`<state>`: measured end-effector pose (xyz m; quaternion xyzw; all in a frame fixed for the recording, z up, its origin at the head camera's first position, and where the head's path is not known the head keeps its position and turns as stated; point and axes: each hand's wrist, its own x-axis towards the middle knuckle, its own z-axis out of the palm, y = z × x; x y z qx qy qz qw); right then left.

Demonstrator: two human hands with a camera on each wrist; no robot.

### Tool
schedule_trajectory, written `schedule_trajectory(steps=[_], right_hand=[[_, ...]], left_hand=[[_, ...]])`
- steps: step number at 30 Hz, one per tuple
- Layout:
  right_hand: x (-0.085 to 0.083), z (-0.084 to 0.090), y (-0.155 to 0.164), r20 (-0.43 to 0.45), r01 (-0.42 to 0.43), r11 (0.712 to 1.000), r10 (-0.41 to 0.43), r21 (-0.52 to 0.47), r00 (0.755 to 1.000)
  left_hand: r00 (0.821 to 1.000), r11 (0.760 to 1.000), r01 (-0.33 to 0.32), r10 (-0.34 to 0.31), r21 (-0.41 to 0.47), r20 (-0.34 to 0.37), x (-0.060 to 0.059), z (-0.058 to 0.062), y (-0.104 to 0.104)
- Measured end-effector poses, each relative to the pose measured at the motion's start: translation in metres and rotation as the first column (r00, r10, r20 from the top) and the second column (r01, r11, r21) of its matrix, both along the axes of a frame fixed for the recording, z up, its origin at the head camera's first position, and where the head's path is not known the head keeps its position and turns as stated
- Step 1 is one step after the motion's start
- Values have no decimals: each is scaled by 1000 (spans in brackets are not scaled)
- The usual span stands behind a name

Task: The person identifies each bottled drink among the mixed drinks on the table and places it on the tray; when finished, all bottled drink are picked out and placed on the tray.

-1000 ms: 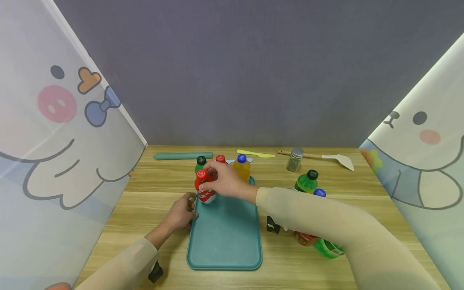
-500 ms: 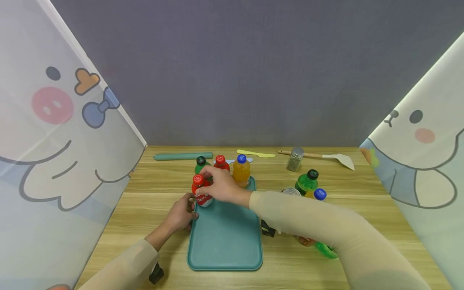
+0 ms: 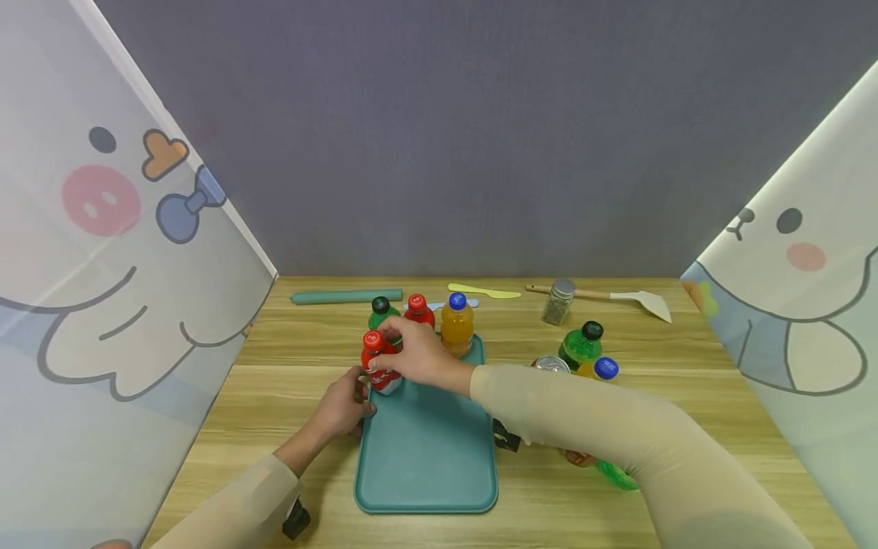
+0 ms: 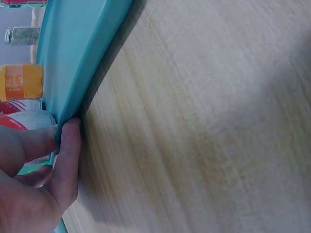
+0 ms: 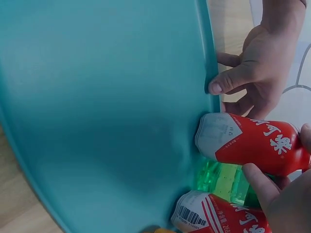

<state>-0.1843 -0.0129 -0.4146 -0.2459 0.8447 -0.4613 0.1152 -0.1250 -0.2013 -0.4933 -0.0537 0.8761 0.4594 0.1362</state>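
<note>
A teal tray (image 3: 425, 457) lies on the wooden table. My left hand (image 3: 341, 406) pinches its left rim; in the left wrist view, the thumb and a finger lie on either side of the tray's edge (image 4: 80, 80). My right hand (image 3: 421, 354) grips a red cola bottle (image 3: 386, 381), which stands upright at the tray's left edge. Behind it on the tray are a green bottle with a black cap (image 3: 381, 309), a second red cola bottle (image 3: 418, 306) and an orange drink bottle (image 3: 456, 326). The right hand partly hides the green and second cola bottles.
Right of the tray stand a green bottle (image 3: 580, 348), a blue-capped orange bottle (image 3: 606, 369) and a can (image 3: 552, 364), partly behind my right sleeve. Along the back are a spice jar (image 3: 559, 303), spatula (image 3: 650, 304), yellow knife (image 3: 485, 291) and teal rod-like item (image 3: 346, 296).
My right hand has shifted the red cola bottle slightly left and nearer to me, hardly moving over the last half second. The left hand has stayed on the rim.
</note>
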Motion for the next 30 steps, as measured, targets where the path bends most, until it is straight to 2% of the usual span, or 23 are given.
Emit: schedule_trajectory(steps=[4, 8, 13, 16, 18, 25, 30], right_hand=[[0, 1, 2, 2, -18, 1000, 18, 3, 1000], [-4, 4, 4, 5, -68, 996, 67, 59, 998], [-7, 18, 11, 62, -155, 980, 148, 121, 987], [-7, 28, 16, 83, -177, 974, 166, 145, 983], [-7, 33, 18, 89, -174, 974, 163, 142, 983], [-8, 51, 38, 97, -182, 983, 179, 32, 979], [-9, 66, 60, 55, -161, 986, 159, 38, 986]], left_hand=[[1000, 1000, 0, 0, -4, -3, 1, 0, 0], [1000, 1000, -5, 5, -4, -3, 1, 0, 0], [1000, 1000, -11, 11, -4, -8, 1, 0, 0], [1000, 1000, -12, 12, 1, -10, 2, 0, 1], [1000, 1000, -13, 13, 8, -11, 1, -1, 1], [1000, 1000, -9, 9, 5, -18, 2, -1, 1], [1000, 1000, -2, 2, -4, -18, 2, 1, 1]])
